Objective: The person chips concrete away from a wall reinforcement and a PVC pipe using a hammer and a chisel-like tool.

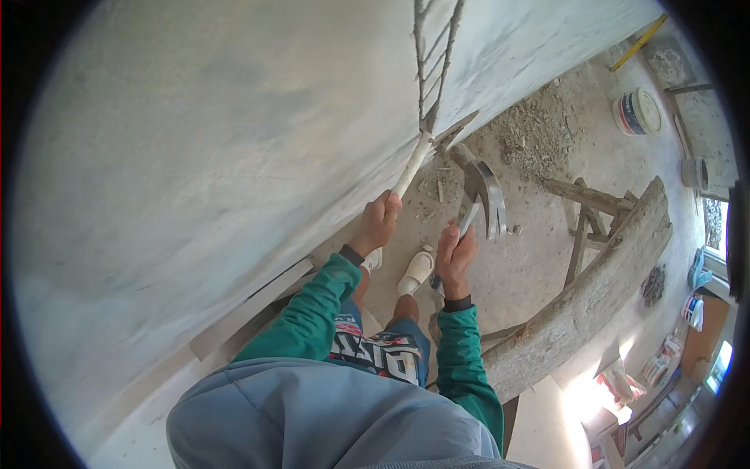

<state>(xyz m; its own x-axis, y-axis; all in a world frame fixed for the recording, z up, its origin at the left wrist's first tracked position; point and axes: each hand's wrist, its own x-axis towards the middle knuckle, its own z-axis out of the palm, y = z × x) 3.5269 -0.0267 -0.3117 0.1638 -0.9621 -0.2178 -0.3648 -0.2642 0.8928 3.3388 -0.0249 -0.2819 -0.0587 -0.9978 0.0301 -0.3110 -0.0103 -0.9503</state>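
Note:
My left hand (380, 222) is closed round the lower end of a pale, dusty rod-like tool (412, 166). The tool's upper end meets the wall (195, 141) where two dark grooves (437, 62) with slanting cuts between them come together. In my right hand (456, 254) is the handle of a claw hammer (486, 195), its metal head raised to the right of the tool and apart from it. Both hands are in front of the wall, above my feet.
Rubble (547, 133) lies on the floor by the wall. To the right a rough plank (586, 313) rests on a wooden trestle (582, 234). Farther off are a white bucket (637, 112), a grey bucket (694, 173) and a yellow bar (639, 42).

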